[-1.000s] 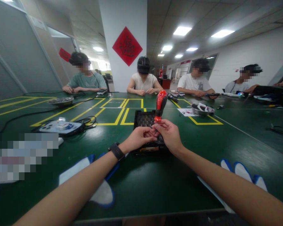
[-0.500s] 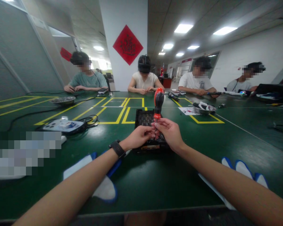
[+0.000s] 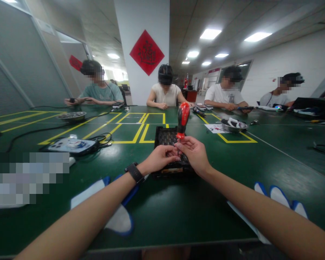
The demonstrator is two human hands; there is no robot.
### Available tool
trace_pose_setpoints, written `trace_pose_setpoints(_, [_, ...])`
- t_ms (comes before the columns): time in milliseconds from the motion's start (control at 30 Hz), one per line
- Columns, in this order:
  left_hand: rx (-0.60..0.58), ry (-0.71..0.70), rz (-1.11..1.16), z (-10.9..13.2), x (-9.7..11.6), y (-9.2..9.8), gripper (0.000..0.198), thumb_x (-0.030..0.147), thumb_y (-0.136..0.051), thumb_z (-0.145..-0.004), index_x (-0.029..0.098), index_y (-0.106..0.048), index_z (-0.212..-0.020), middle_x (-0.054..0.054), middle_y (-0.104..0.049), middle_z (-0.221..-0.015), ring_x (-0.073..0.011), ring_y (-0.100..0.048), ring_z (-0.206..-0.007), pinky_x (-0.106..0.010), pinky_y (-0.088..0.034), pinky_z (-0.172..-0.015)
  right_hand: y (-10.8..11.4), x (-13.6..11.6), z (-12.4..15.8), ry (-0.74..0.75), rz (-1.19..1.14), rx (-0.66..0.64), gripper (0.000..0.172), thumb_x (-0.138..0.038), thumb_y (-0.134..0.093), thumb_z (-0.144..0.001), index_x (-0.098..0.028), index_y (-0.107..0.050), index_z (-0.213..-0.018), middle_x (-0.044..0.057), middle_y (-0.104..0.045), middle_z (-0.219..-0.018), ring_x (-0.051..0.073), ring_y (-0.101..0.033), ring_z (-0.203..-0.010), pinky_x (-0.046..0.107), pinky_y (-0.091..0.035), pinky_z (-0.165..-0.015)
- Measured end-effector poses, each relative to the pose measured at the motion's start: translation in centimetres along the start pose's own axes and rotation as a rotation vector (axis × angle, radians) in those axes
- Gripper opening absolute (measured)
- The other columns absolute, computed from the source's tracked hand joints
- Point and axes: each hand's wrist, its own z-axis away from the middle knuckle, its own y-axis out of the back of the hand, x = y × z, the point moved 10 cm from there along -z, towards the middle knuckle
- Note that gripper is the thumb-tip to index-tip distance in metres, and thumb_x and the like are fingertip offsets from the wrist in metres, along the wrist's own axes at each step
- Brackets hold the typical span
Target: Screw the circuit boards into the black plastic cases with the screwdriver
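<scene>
A screwdriver (image 3: pixel 183 118) with a red and black handle stands nearly upright in front of me, its handle at the top. My right hand (image 3: pixel 193 151) is closed, fingers pinching the shaft just under the handle. Close beside it, my left hand (image 3: pixel 164 157) is also closed, its fingertips pressed together by the lower shaft; what they pinch is too small to make out. Both hands are over a black plastic crate (image 3: pixel 159 136) on the green table. The screwdriver's tip is hidden among my fingers.
White and blue gloves (image 3: pixel 121 218) lie under my left forearm, and another glove (image 3: pixel 280 195) lies by my right. A phone (image 3: pixel 72 145) with cables is at the left. Metal bowls (image 3: pixel 234 125) stand farther back. Several people sit across the table.
The screwdriver's handle has shifted slightly right and leans a little more. My hands stay almost in place. Across the table, the person at left has raised a hand holding a dark object.
</scene>
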Motion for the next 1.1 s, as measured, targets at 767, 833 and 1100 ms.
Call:
trace_pose_setpoints(767, [-0.049, 0.040, 0.133, -0.1, -0.5, -0.4, 0.020, 0.028, -0.063, -0.073, 0.010, -0.060, -0.081, -0.001, -0.059, -0.070, -0.0084, -0.052, -0.064, -0.022, -0.043, -0.063, -0.2, -0.2, 0.0, 0.006, 0.008, -0.024, 0.024, -0.033, -0.065, -0.071, -0.016, -0.060, -0.086, 0.002, -0.065, -0.075, 0.007, -0.053, -0.053, 0.021, -0.045, -0.050])
trace_pose_setpoints(833, [-0.056, 0.030, 0.139, -0.1, -0.6, -0.4, 0.021, 0.029, -0.063, -0.073, 0.010, -0.061, -0.082, -0.002, -0.061, -0.072, -0.0093, -0.053, -0.066, -0.022, -0.043, -0.064, -0.3, 0.0, 0.0, -0.004, -0.008, -0.038, 0.024, -0.033, -0.065, -0.071, -0.016, -0.060, -0.086, 0.002, -0.064, -0.075, 0.007, -0.052, -0.052, 0.021, -0.045, -0.050])
trace_pose_setpoints(1100, [-0.095, -0.022, 0.081, -0.1, -0.6, -0.6, 0.023, 0.027, -0.053, -0.081, 0.009, -0.064, -0.089, -0.006, -0.065, -0.089, -0.0140, -0.058, -0.082, -0.025, -0.044, -0.076, -0.9, 0.6, 0.1, -0.044, -0.032, -0.112, 0.031, -0.038, -0.060, -0.075, -0.017, -0.061, -0.098, 0.004, -0.065, -0.085, 0.006, -0.050, -0.049, 0.022, -0.046, -0.045])
